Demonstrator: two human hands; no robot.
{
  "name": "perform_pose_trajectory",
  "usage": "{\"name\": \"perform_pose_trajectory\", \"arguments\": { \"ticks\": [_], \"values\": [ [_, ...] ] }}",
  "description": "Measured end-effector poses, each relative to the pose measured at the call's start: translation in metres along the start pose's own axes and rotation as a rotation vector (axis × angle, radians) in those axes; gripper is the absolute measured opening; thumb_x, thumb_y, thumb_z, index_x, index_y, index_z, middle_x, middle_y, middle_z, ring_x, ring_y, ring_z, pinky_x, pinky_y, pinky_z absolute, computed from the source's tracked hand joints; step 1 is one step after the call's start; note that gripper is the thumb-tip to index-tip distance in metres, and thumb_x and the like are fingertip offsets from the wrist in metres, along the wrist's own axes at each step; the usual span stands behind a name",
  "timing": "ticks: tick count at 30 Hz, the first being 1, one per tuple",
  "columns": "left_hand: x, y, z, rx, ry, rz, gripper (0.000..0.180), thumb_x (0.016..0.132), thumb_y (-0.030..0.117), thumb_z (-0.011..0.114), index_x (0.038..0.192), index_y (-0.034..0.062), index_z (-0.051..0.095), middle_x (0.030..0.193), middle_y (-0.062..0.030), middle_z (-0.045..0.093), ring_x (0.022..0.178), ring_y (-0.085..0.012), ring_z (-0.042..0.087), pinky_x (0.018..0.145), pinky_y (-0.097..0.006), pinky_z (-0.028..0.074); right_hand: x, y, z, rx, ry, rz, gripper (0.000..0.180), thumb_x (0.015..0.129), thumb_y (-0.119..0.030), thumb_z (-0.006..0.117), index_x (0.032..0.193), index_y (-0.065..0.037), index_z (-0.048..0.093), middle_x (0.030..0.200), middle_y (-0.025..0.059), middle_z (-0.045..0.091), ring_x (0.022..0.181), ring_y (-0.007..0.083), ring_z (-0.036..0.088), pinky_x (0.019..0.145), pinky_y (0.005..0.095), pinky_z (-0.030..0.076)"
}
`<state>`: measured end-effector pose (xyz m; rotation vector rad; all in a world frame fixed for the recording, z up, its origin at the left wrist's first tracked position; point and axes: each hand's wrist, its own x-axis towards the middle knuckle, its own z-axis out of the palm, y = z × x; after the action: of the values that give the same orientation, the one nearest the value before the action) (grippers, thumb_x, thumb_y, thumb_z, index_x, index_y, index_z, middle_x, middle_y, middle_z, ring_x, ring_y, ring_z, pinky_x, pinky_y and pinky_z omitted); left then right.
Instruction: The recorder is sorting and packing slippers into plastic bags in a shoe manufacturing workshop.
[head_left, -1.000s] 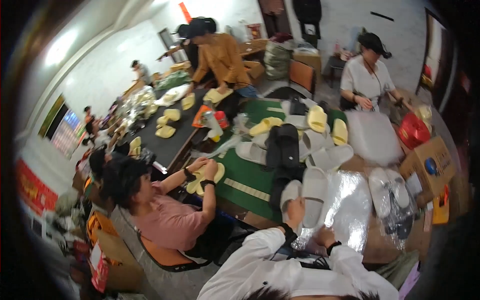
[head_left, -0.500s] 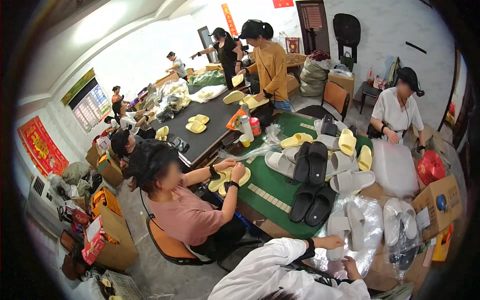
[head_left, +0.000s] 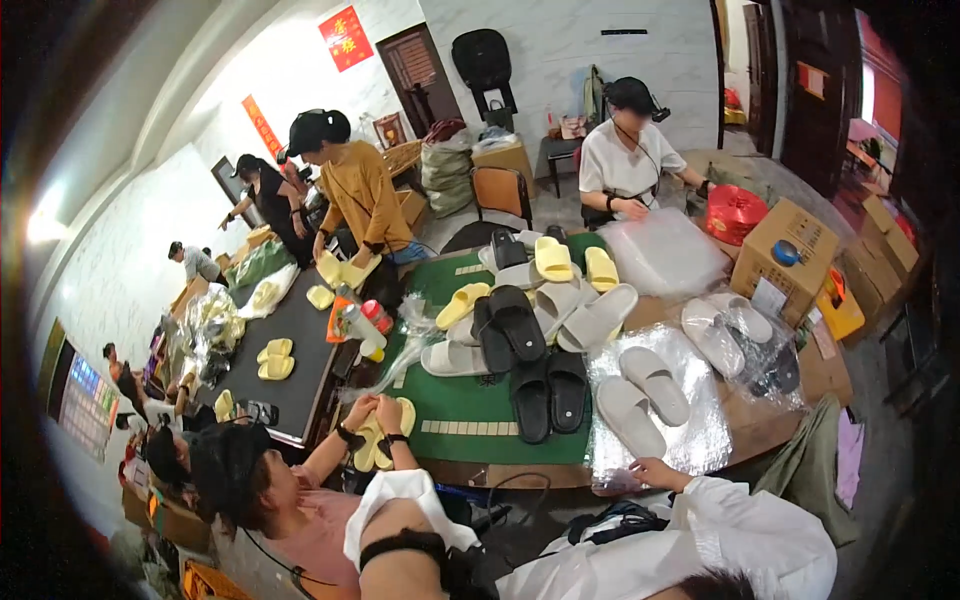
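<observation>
My right hand (head_left: 662,476), in a white sleeve, lies at the near edge of the table with its fingers stretched toward a pale grey slide slipper (head_left: 630,417); I see nothing held in it. A second pale grey slipper (head_left: 655,385) lies beside that one. Both rest on a shiny clear plastic sheet (head_left: 705,430). My left arm bends back toward the lower edge, a black band round the wrist. Only the base of my left hand (head_left: 400,582) shows, and its fingers are cut off by the frame.
Black slippers (head_left: 549,395) and a heap of grey and yellow ones cover the green mat (head_left: 450,390). To the right are bagged slippers (head_left: 728,330) and a cardboard box (head_left: 785,250). A co-worker in pink (head_left: 305,500) handles yellow slippers at left; another in white (head_left: 640,160) stands opposite.
The view has swung to the right. My left hand has left the grey slipper and drawn back to the lower edge. My right hand stays near the pair.
</observation>
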<state>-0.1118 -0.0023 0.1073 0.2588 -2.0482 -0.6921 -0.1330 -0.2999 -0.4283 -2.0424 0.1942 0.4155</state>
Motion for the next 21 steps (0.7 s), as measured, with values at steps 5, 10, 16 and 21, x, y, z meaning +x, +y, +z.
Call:
{"name": "perform_pose_trajectory", "arguments": {
  "ticks": [5,10,16,21],
  "values": [
    [-0.005,0.014,0.029,0.057,0.123,-0.017,0.048,0.085,0.050,0.042,0.089,0.0049,0.060,0.055,-0.0009,0.045,0.046,-0.0166,0.048,0.040,-0.028,0.034,-0.001,-0.019,0.004,0.062,0.088,0.026,0.031,0.077,-0.019,0.053,0.102,-0.001,0.057,0.080,0.0151,0.063,0.069,0.0226,0.062,0.065,0.0325,0.048],
    [-0.008,0.026,0.043,0.041,-0.034,-0.102,0.047,0.083,0.050,0.045,0.082,0.0040,0.058,0.056,-0.0034,0.047,0.049,-0.0186,0.050,0.042,-0.029,0.035,0.013,-0.047,0.000,0.079,0.008,-0.045,0.027,0.077,-0.016,0.054,0.098,0.000,0.058,0.077,0.0144,0.062,0.064,0.0210,0.061,0.060,0.0311,0.048],
    [-0.002,0.032,0.065,0.080,-0.138,-0.261,0.048,0.080,0.050,0.050,0.074,0.0029,0.057,0.059,-0.0064,0.051,0.054,-0.0210,0.053,0.044,-0.032,0.037,0.058,-0.069,-0.033,-0.222,-0.029,-0.333,0.027,0.080,-0.014,0.053,0.100,0.003,0.056,0.080,0.0112,0.061,0.065,0.0189,0.060,0.061,0.0302,0.048],
    [0.014,0.009,0.062,0.109,-0.274,-0.349,0.049,0.077,0.050,0.053,0.067,0.0020,0.056,0.060,-0.0088,0.053,0.057,-0.0230,0.055,0.045,-0.033,0.038,0.036,-0.184,-0.090,0.151,-0.150,-0.386,0.022,0.082,-0.012,0.050,0.096,0.003,0.057,0.079,0.0093,0.061,0.065,0.0146,0.058,0.061,0.0273,0.047]
  ]
}}
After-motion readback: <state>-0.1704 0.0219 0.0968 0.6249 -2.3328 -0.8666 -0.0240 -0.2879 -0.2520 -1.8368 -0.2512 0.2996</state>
